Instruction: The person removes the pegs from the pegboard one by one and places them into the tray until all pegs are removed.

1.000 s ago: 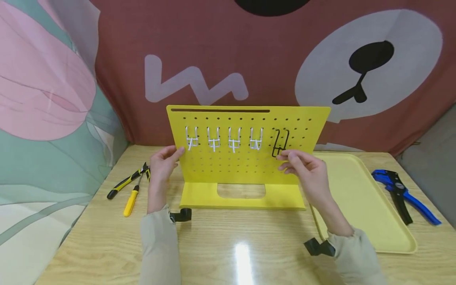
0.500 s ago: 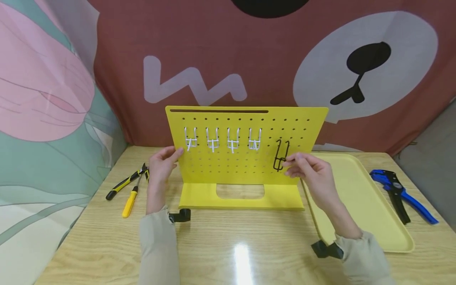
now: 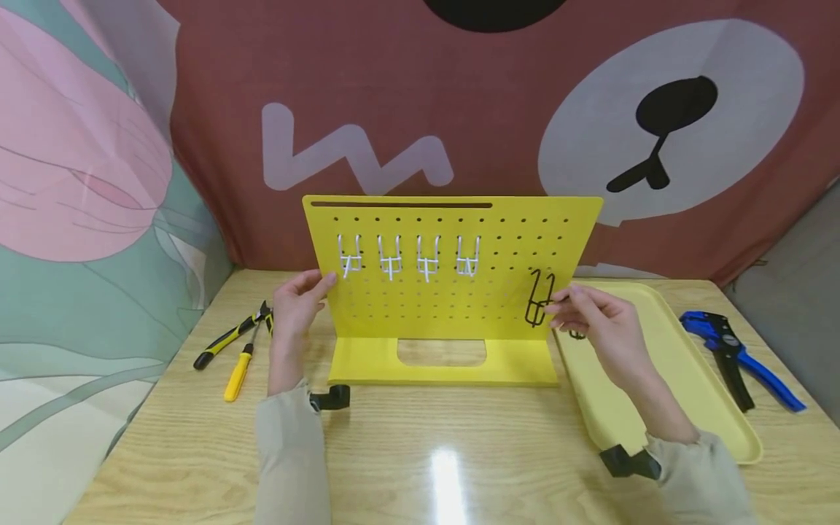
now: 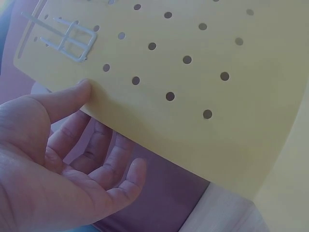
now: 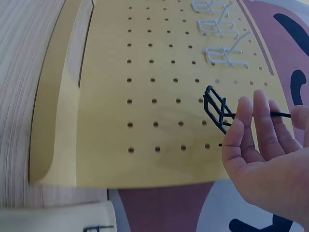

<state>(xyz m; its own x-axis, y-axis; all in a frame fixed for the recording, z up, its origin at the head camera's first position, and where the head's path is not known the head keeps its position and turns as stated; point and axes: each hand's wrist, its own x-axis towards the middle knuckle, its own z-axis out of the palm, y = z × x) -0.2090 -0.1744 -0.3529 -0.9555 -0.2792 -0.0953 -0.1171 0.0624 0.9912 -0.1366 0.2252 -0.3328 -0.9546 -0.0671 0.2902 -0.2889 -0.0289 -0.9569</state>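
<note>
A yellow pegboard (image 3: 453, 324) stands upright on the table, with several white hooks (image 3: 390, 264) in a row on its upper part. My left hand (image 3: 295, 302) grips its left edge; in the left wrist view the thumb lies on the front face and the fingers are behind the edge. My right hand (image 3: 607, 328) pinches a black wire hook (image 3: 531, 300) by its projecting arm, in front of the board's lower right side. The right wrist view shows that same black hook (image 5: 222, 108) with its frame turned to the board; its prong tips are partly hidden by the fingers.
To the right lies a pale yellow tray (image 3: 669, 364) with another black hook (image 3: 577, 335), mostly covered by my right hand. Beyond it is a blue-handled wire stripper (image 3: 728, 354). Black-and-yellow pliers (image 3: 230, 343) and a yellow screwdriver (image 3: 239, 372) lie at the left.
My right hand has drawn the black hook down and to the right, away from the spot beside the white hooks. My left hand keeps its grip on the pegboard's edge.
</note>
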